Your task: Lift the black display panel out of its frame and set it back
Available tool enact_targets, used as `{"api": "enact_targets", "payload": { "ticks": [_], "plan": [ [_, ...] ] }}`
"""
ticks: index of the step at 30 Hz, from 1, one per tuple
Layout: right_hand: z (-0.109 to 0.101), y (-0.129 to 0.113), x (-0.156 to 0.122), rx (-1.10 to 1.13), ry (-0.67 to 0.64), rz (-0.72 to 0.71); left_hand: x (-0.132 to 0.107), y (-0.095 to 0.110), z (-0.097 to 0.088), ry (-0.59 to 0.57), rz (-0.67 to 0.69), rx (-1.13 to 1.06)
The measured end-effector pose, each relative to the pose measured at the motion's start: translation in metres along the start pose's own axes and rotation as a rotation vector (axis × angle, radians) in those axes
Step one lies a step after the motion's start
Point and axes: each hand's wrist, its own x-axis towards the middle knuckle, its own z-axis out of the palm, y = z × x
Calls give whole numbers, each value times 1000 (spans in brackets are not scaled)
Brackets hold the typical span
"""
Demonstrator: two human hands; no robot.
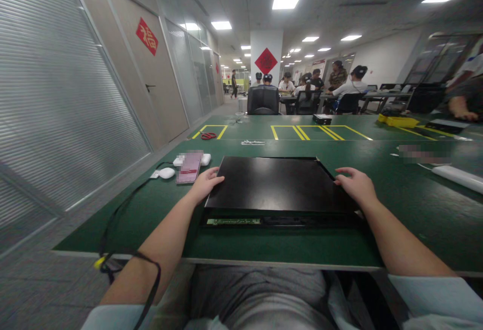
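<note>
A flat black metal case (pixel 277 185) lies on the green table (pixel 415 214) right in front of me. Its top cover sits slid back a little, baring a green circuit board strip (pixel 233 222) along the near edge. My left hand (pixel 206 184) grips the cover's left edge, fingers curled on it. My right hand (pixel 356 185) holds the right edge with fingers bent over the top.
A pink phone (pixel 189 167), a white mouse (pixel 166 172) and a black cable lie left of the case. Red scissors (pixel 208 136) and small metal parts (pixel 252 142) sit farther back. A yellow tray (pixel 399 120), a white device (pixel 458 176) and another person's arm (pixel 462 108) are at right. Several people sit at tables beyond.
</note>
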Motion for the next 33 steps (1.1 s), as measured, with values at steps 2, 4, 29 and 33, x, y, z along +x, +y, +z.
{"api": "enact_targets", "payload": {
  "ticks": [2, 4, 29, 33],
  "plan": [
    [1, 1, 1, -31, 2, -7, -1, 0, 0, 1, -10, 0],
    [1, 2, 1, -51, -7, -7, -1, 1, 1, 12, -19, -6],
    [2, 3, 2, -150, -40, -60, 0, 0, 2, 63, 49, 202],
    [1, 1, 0, -145, -46, -63, 2, -3, 0, 53, 43, 200]
  ]
}}
